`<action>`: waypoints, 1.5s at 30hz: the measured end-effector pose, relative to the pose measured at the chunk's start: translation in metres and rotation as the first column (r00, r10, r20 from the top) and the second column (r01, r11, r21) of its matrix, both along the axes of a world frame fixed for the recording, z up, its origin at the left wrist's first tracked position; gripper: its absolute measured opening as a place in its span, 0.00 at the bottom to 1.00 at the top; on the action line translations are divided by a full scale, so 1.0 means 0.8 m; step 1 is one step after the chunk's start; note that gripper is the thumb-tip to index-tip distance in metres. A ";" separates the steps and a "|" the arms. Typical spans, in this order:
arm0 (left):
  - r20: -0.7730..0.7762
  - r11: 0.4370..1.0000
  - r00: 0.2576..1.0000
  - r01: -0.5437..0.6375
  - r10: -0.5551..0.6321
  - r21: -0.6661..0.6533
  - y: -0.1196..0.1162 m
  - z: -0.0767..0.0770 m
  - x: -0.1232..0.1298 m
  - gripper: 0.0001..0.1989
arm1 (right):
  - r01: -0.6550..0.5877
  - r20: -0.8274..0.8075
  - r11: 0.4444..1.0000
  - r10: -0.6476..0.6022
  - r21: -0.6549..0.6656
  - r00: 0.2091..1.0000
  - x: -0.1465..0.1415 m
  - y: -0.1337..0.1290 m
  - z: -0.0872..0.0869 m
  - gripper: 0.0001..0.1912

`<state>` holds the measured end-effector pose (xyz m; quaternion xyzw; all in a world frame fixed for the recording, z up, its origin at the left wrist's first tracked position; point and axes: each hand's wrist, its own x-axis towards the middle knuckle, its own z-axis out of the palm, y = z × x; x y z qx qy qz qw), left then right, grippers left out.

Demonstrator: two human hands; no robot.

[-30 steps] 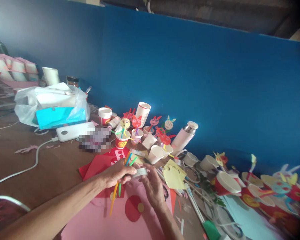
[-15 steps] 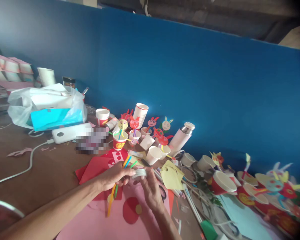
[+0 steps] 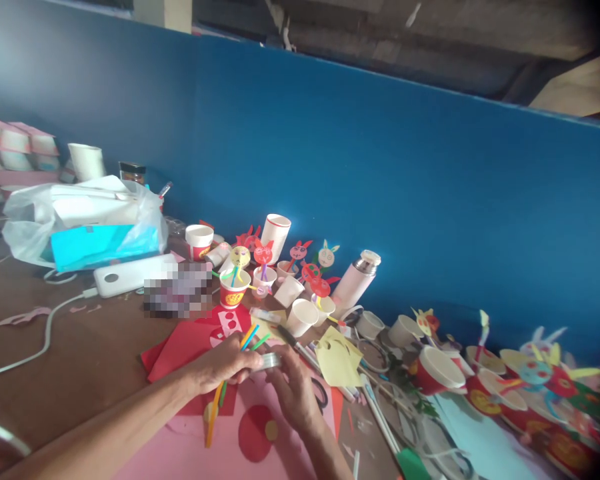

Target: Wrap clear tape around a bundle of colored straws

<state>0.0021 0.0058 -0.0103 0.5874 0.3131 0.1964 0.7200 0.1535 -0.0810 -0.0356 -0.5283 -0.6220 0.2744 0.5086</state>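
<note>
My left hand (image 3: 230,363) is closed around several thin coloured straws (image 3: 212,423), orange, blue and green, which stick out above and below the fist. Its thumb and finger also meet the near side of a roll of clear tape (image 3: 270,362). The fingers of my right hand (image 3: 293,387) curl round the other side of that roll. Below both hands lies a pink paper sheet (image 3: 185,440) with a red paper circle (image 3: 257,433) and a small yellow disc (image 3: 271,430) on it. Red paper (image 3: 185,340) lies under the left wrist.
Paper cups with paper animal heads (image 3: 235,290) stand behind the hands, near a pink thermos (image 3: 354,280). Yellow paper (image 3: 337,357), scissors (image 3: 320,393) and cables lie to the right. A plastic bag (image 3: 30,220) and a white power bank (image 3: 130,275) are at left.
The view has tilted up and shifted slightly, so the scene sits lower and farther left. The tape roll has turned a little between my hands. Both hands keep their hold.
</note>
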 end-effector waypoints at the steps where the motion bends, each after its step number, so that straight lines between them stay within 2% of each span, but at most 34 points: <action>1: -0.008 1.000 1.000 -0.007 0.007 -0.015 0.000 0.000 0.000 0.04 | -0.012 -0.035 1.000 0.012 -0.013 0.999 0.000 0.001 -0.002 0.09; 7: 0.045 0.996 0.998 0.055 -0.052 -0.065 0.002 0.007 -0.003 0.06 | -0.078 -0.238 0.997 0.075 -0.002 0.968 0.000 0.004 -0.006 0.11; 12: 0.085 0.995 0.992 0.099 -0.096 -0.033 0.002 0.007 -0.007 0.11 | -0.119 -0.335 0.993 0.108 -0.013 0.936 -0.002 0.003 -0.003 0.08; 14: 0.090 0.994 0.990 0.105 -0.106 0.015 0.002 0.006 -0.008 0.11 | -0.101 -0.297 0.995 0.089 -0.025 0.951 -0.002 0.001 -0.002 0.08; 18: 0.015 0.987 0.996 0.091 -0.093 0.130 0.000 0.006 -0.006 0.09 | -0.010 -0.105 1.000 0.012 0.020 0.994 0.000 0.000 0.001 0.13; 21: -0.060 0.988 0.997 0.059 -0.051 0.142 -0.003 0.010 -0.005 0.06 | -0.002 0.030 0.995 -0.001 0.099 1.000 0.000 0.001 0.004 0.13; 24: -0.102 0.986 0.993 0.067 -0.051 0.155 -0.005 0.015 -0.004 0.05 | -0.018 0.057 0.992 0.011 0.123 0.998 -0.001 0.002 0.005 0.11; 30: -0.095 0.985 0.993 0.082 -0.068 0.151 -0.004 0.016 -0.005 0.06 | -0.019 -0.074 0.999 0.022 0.032 0.997 0.003 0.003 -0.009 0.09; 34: -0.027 0.997 0.998 0.062 -0.060 0.047 0.000 0.005 -0.004 0.07 | -0.057 -0.218 0.997 0.047 -0.043 0.975 0.003 0.003 -0.012 0.09; 39: 0.015 0.996 0.999 0.047 -0.046 -0.075 0.005 -0.003 -0.003 0.10 | -0.115 -0.409 0.991 0.079 -0.063 0.909 0.000 0.003 -0.005 0.08; 45: 0.055 0.995 0.994 0.094 -0.093 -0.027 0.003 0.004 -0.005 0.12 | -0.154 -0.506 0.984 0.086 -0.093 0.858 -0.004 0.001 0.002 0.07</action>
